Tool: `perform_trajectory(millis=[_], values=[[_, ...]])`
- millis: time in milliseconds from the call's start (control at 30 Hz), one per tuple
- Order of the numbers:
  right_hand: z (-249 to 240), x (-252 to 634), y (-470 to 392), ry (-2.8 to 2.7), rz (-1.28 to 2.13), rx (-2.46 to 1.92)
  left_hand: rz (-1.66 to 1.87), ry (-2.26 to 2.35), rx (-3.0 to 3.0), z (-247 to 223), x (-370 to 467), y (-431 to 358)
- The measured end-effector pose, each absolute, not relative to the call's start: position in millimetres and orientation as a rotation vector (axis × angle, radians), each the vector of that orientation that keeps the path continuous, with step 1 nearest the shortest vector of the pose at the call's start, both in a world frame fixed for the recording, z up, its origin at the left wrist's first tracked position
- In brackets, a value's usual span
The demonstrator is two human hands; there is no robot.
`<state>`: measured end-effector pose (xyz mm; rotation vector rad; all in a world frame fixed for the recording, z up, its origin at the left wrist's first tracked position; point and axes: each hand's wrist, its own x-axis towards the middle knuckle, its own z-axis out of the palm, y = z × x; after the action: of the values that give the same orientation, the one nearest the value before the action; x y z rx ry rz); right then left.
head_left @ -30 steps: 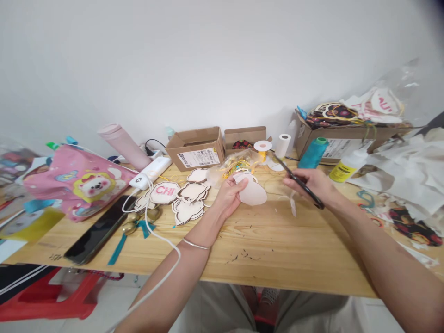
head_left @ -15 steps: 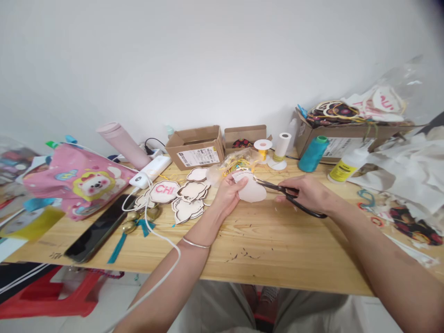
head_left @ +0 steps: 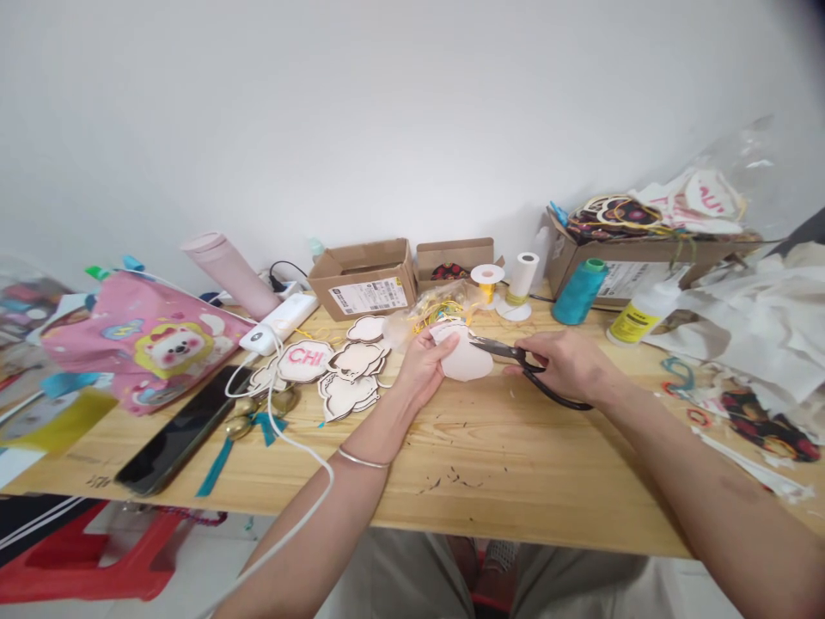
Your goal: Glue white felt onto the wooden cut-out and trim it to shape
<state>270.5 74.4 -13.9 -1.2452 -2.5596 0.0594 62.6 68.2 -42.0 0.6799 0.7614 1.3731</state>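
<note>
While the left hand (head_left: 422,365) grips a cutout (head_left: 465,359), the right hand (head_left: 564,365) clasps scissors (head_left: 522,361).

Left hand (head_left: 422,365) gripping pale cutout (head_left: 465,358), black scissors (head_left: 525,370) in right hand (head_left: 567,365) at its edge.

Bright, even daylight; no harsh glare. Soft, faint shadows only, just under the left hand (head_left: 422,365) and right hand (head_left: 567,365) on the table (head_left: 490,464). Sharp around the hands; softer and smeared far left of them, at the pink bag (head_left: 145,335). Strong wide-angle bending: table edge bowed, forearms stretched near the bottom. Dark vignette in the corner high above and right of the hands.
</note>
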Motion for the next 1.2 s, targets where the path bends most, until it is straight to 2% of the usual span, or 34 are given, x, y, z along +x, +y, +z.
perform_trajectory(millis=[1200], values=[[-17.0, 265.8, 72.2, -2.602, -0.236, -1.322, 1.409, 0.835, 0.654, -46.3, 66.1, 68.5]])
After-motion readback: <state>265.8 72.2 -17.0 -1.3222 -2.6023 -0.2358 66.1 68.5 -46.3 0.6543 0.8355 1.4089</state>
